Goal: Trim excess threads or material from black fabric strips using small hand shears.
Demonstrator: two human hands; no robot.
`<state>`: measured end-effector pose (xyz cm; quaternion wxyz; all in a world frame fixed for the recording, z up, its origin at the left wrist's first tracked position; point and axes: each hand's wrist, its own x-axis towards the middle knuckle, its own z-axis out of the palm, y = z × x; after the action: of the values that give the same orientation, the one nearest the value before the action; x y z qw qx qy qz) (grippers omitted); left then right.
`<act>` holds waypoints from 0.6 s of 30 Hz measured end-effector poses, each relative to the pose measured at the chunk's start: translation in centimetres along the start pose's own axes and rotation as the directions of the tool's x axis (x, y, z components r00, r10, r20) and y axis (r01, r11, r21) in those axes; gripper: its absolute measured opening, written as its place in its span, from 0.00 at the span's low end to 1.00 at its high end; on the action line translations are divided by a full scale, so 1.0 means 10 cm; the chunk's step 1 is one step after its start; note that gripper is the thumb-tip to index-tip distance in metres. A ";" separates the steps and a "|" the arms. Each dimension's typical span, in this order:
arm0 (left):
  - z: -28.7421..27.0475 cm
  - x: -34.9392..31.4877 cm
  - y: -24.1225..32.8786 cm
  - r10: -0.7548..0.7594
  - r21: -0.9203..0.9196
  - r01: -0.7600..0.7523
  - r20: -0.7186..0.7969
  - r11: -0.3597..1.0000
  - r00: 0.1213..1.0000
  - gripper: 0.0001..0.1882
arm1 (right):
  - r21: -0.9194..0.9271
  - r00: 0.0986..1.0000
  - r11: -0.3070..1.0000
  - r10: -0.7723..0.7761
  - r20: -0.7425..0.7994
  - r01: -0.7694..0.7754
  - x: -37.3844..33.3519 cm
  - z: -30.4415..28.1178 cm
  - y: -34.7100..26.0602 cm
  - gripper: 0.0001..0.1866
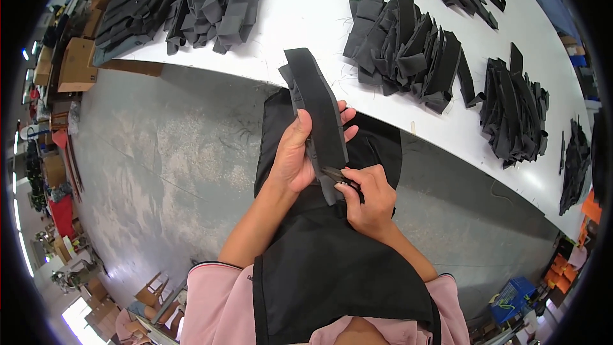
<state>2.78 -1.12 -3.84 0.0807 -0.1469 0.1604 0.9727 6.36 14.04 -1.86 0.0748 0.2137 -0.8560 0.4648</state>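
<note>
Strip (pixel 321 110) held in left hand (pixel 296 157), long axis slanting from over the counter (pixel 306 10) down rightward; right hand (pixel 371 199) holds snips (pixel 333 173) near its lower end.

Black strip (pixel 320 109) and snips (pixel 332 173) in hands (pixel 297 158)

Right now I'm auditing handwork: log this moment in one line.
left hand: holds black strip | right hand: holds snips by strip | table: dark fabric piles

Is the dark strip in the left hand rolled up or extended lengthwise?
Extended lengthwise: the dark strip runs as one long band from beyond the left hand down toward the dark tool in the right hand.
</note>
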 end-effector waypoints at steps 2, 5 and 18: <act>0.01 -0.01 0.00 -0.014 -0.028 0.013 -0.022 1.000 1.000 0.30 | 0.017 1.000 1.000 0.024 -0.008 -0.024 -0.02 0.00 0.01 0.12; 0.02 -0.01 0.02 -0.017 -0.011 0.017 -0.027 1.000 0.999 0.29 | 0.007 1.000 1.000 -0.028 -0.010 0.028 -0.02 -0.01 0.04 0.14; 0.03 -0.03 -0.01 -0.023 0.029 0.023 -0.021 0.999 1.000 0.29 | -0.061 0.997 0.995 -0.076 0.022 0.077 -0.01 -0.04 0.03 0.13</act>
<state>2.99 -1.00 -3.50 0.0924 -0.1574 0.1739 0.9677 6.31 14.54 -1.85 0.0908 0.2487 -0.8618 0.4326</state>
